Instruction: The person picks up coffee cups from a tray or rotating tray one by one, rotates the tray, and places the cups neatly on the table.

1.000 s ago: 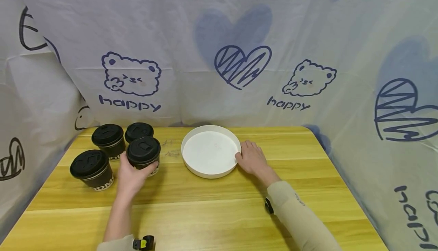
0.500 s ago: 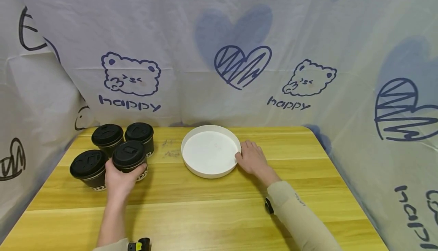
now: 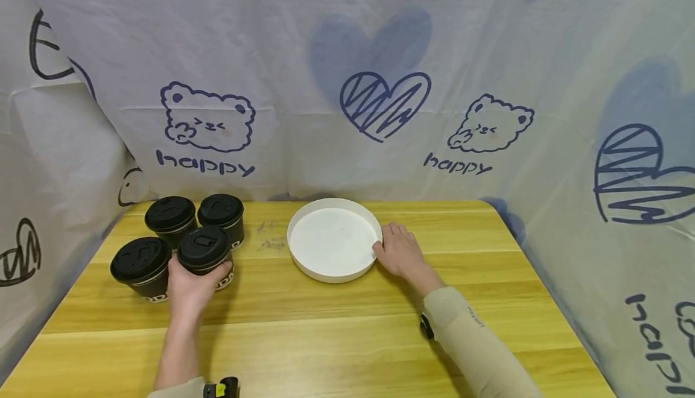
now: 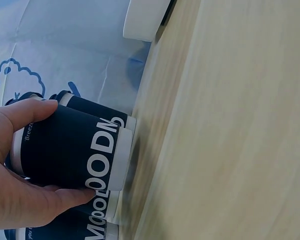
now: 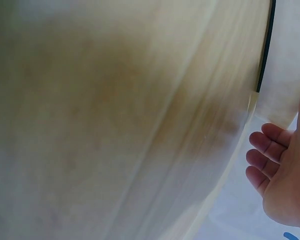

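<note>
My left hand (image 3: 191,286) grips a black paper coffee cup (image 3: 204,250) with a black lid, thumb on one side and fingers on the other. In the left wrist view the gripped cup (image 4: 72,142) stands upright, its white base band right at the tabletop. Three matching lidded cups cluster around it: one front-left (image 3: 142,268), one behind (image 3: 171,220) and one back-right (image 3: 221,217). At the right rim of a round white tray (image 3: 333,242), my right hand (image 3: 402,252) holds on, its thumb overlapping the rim. The right wrist view shows its fingers (image 5: 262,150) bent.
The wooden table (image 3: 326,337) carries the cups at its back left and the tray at back centre. A white printed cloth (image 3: 304,132) hangs behind the table and along both sides.
My left hand has moved the cup left and slightly toward me, in front of the other cups; over the last half second it barely moved. The right hand and tray stayed put.
</note>
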Demonstrator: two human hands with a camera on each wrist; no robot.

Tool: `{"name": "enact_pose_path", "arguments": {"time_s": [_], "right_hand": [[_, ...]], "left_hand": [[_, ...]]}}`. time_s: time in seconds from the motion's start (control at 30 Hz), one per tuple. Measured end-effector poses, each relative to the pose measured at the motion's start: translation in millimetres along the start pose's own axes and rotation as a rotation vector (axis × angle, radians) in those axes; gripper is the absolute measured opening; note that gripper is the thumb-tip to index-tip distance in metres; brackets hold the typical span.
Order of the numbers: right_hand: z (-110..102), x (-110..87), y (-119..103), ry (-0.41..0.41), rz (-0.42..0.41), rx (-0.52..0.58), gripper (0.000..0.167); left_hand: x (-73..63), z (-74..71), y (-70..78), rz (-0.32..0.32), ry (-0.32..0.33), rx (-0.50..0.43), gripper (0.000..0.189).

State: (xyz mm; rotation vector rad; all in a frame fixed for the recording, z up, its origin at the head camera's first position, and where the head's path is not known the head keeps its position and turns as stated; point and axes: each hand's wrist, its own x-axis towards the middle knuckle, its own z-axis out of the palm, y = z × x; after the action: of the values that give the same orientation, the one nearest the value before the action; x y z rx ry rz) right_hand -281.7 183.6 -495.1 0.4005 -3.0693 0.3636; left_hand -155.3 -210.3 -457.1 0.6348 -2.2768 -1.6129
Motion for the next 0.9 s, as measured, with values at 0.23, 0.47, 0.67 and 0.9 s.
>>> {"name": "enact_pose_path", "arguments": {"time_s": [0.23,0.47,0.67,0.9], "right_hand": [[1,-0.7,1,0.000,0.000,-0.004,0.045],[0,1.3,1,0.008,-0.012,0.003,0.045],[2,2.0,1,0.009,-0.018,0.004,0.044],[0,2.2,0,0.013,-0.011,0.002,0.043]], "left_hand": [[-0.8,0.8,-1.7,-0.030,-0.014,-0.011,0.105],[-1.6,1.8,-2.3,-0.021,0.001,-0.012,0.102],[-5.1,-0.3,-2.6,-0.033,-0.014,-0.016,0.101],[-6.1,-8.2,2.0,-0.096,-0.102,0.022,0.113]]}}
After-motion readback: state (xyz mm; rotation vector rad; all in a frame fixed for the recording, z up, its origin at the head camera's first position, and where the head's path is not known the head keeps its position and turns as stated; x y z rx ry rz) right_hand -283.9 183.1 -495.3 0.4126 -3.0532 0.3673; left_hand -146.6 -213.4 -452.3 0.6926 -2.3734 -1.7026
